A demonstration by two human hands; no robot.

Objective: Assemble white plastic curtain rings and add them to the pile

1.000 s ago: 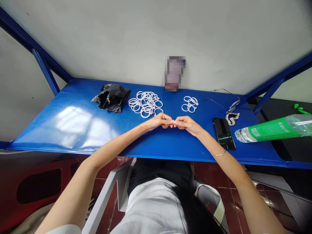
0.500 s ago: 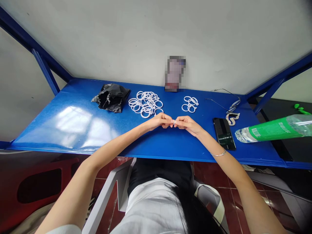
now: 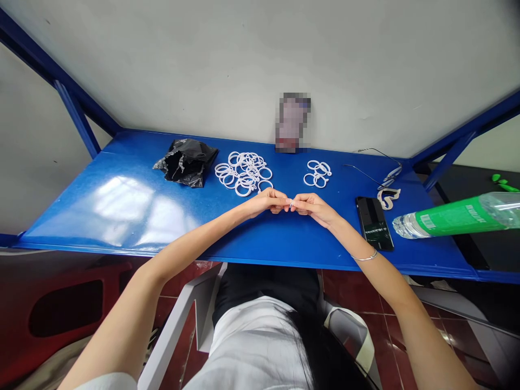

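Note:
My left hand (image 3: 268,202) and my right hand (image 3: 312,208) meet over the middle of the blue table, fingertips almost touching. Both are closed in a pinch on a small white piece (image 3: 291,204), mostly hidden by the fingers, so its full shape does not show. Just beyond my left hand lies a loose heap of white plastic rings (image 3: 246,172), many with a small eyelet on the rim. Past my right hand sits a smaller group of several like rings (image 3: 317,174).
A crumpled black plastic bag (image 3: 187,162) lies left of the heap. To the right are a dark phone (image 3: 374,223), eyeglasses (image 3: 391,174), a pale curved object (image 3: 388,198) and a bottle with a green label (image 3: 455,216). A blurred upright object (image 3: 291,122) leans on the wall.
Both hands stay in nearly the same place, still pinching. The fingertips and the white piece between them have shifted very slightly.

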